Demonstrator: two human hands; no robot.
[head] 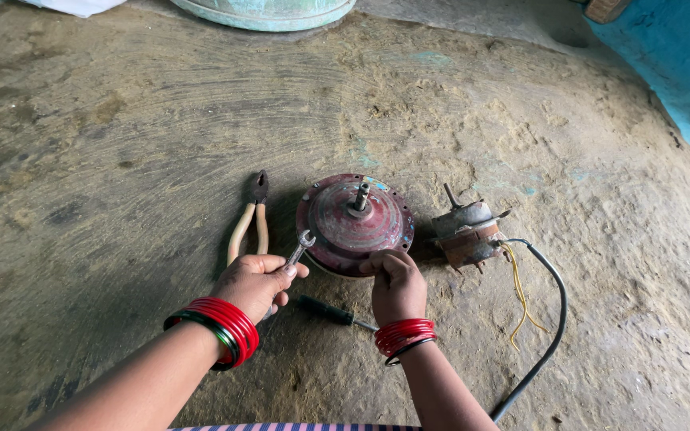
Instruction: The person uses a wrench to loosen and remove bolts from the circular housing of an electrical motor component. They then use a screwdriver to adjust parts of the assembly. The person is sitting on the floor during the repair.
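The left hand is closed around a small open-end spanner, and the right hand grips the near rim of the red motor cover; bringing the spanner to a fastener seems to need this steadying.

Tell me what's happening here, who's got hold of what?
A person sits on an earthen floor over a round red motor housing with a shaft sticking up. The left hand holds a small spanner whose open end lies at the housing's rim. The right hand rests on the housing's near edge. Pliers lie to the left, a screwdriver between the hands, and a smaller motor part with yellow wires and a black cable to the right.
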